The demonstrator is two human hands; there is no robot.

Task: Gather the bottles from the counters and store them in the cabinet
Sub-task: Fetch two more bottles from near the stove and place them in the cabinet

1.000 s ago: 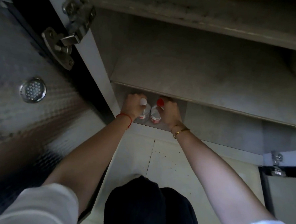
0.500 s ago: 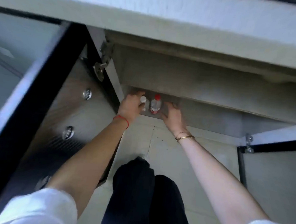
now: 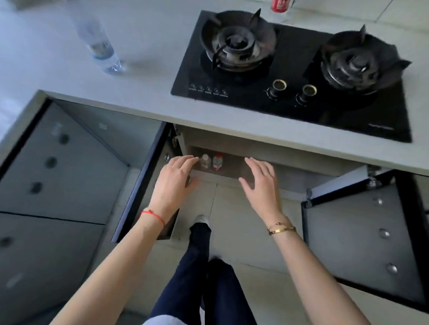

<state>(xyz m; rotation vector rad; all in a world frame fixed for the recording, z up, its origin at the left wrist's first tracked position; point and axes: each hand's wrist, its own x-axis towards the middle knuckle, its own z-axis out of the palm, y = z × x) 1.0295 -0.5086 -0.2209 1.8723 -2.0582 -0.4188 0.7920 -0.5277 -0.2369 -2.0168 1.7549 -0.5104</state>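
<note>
- Beyond our fingertips, two small bottles (image 3: pixel 211 161) stand side by side on the cabinet (image 3: pixel 234 148) floor.
- Our left hand (image 3: pixel 175 182) and right hand (image 3: pixel 262 184) hover spread, each grip empty.
- We should lift clear of the surface (image 3: pixel 146 101) edge above, then reach for the clear bottle (image 3: pixel 90 30) ahead-left and the red-labelled bottle (image 3: pixel 280 0) behind the hob (image 3: pixel 291 96).
- Open doors flank both wrists; room is straight up.

Left of the glossy black glass stove (image 3: pixel 294 74), a clear plastic bottle (image 3: pixel 90 30) stands on the matt grey counter (image 3: pixel 142 91).
</note>
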